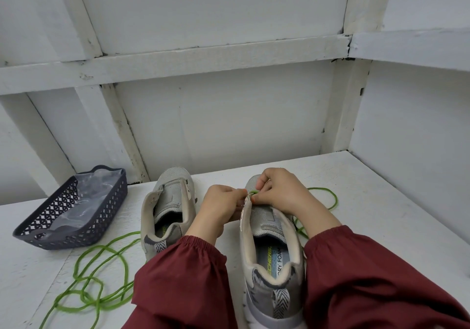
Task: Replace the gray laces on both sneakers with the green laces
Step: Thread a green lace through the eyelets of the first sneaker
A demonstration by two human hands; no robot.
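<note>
Two grey sneakers stand on the white table with heels toward me. The left sneaker [167, 214] has no lace in it. My left hand [221, 206] pinches the left eyelet flap of the right sneaker [272, 247]. My right hand [279, 191] pinches a green lace [253, 193] at that flap near the toe. The rest of this lace [328, 196] loops on the table to the right of the shoe. A second green lace [101, 277] lies tangled at the front left. No grey laces are in view.
A dark lattice basket [73, 216] lined with clear plastic sits at the left of the table. White panelled walls close in behind and to the right. Dark red sleeves cover both forearms.
</note>
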